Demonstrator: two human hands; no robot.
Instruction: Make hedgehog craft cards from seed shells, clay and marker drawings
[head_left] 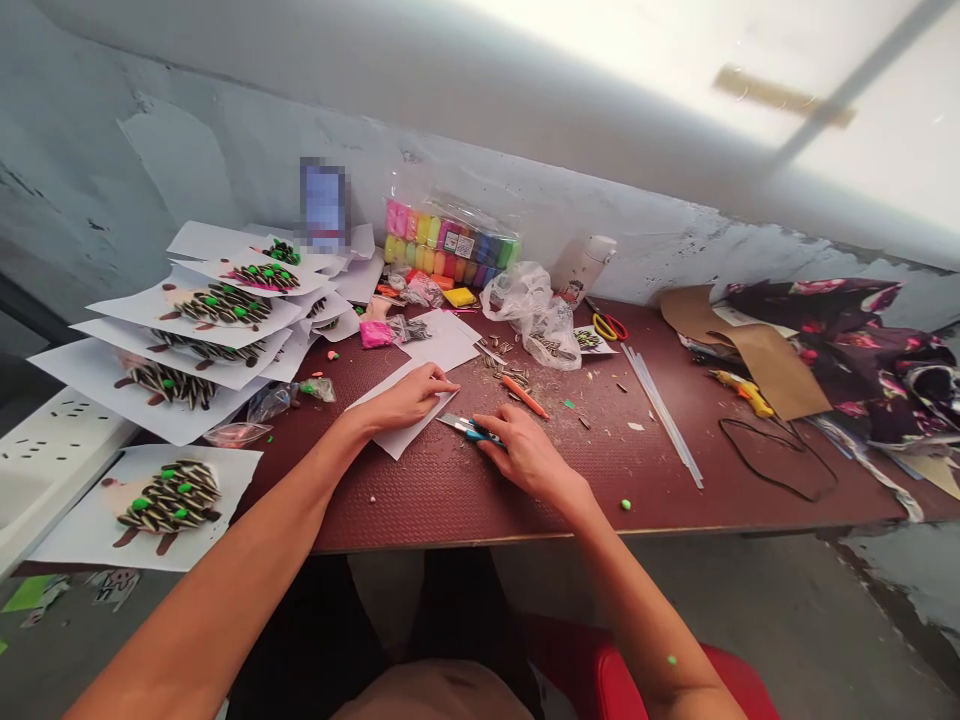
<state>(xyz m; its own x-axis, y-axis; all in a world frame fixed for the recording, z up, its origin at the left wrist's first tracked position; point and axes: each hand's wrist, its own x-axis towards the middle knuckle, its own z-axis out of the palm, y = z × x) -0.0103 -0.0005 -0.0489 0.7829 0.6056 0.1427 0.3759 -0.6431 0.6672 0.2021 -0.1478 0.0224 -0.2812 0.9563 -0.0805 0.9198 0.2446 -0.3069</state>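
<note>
A folded white sheet of paper (401, 432) lies at the middle of the dark red table. My left hand (409, 398) rests on its upper part, the fingers pressed together at its right edge. Just right of the sheet, my right hand (525, 448) is closed round the blue handle of a utility knife (466, 429). The knife's blade points left, close to the paper's edge. More white paper (442, 340) lies behind my left hand. An orange pen-like tool (525, 396) lies beyond my right hand, beside scattered seeds (506, 370).
Stacked sheets with seed hedgehogs (225, 305) stand at left, another hedgehog sheet (169, 500) before them. Coloured clay packs (450, 245), a plastic bag (536, 310), a bottle (586, 268) and scissors (609, 326) are behind. Glue sticks (664, 415) and a glue gun (746, 393) lie right.
</note>
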